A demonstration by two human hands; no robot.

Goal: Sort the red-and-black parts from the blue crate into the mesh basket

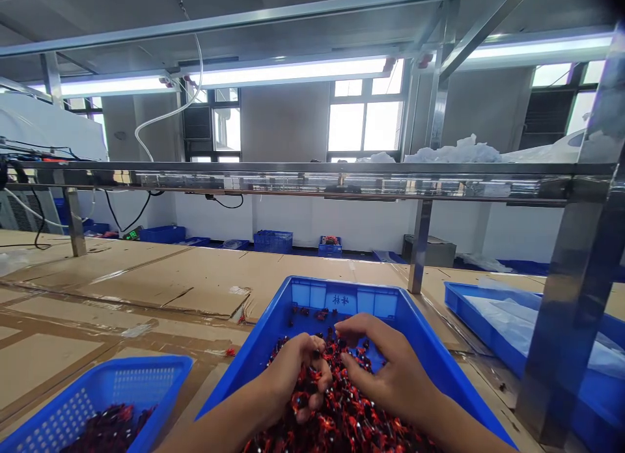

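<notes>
A deep blue bin (430, 329) stands in front of me, with a heap of small red and black parts (351, 407) inside. Too small to name, the parts look shiny and wire-like. Over the heap, my left hand (288, 371) has its palm turned up and its fingers curled around a few of these parts. Just to its right is my right hand (395, 362), thumb and forefinger spread apart above the heap. Dark bits show close to its fingertips, but no part is clearly held. Its other fingers are hidden.
A blue perforated basket (146, 375) with similar parts sits at the lower left. Metal posts (571, 297) carry a shelf (293, 179) across the table. At the right, a blue tray (454, 297) contains white plastic sheeting. Taped cardboard (161, 284) covers the table.
</notes>
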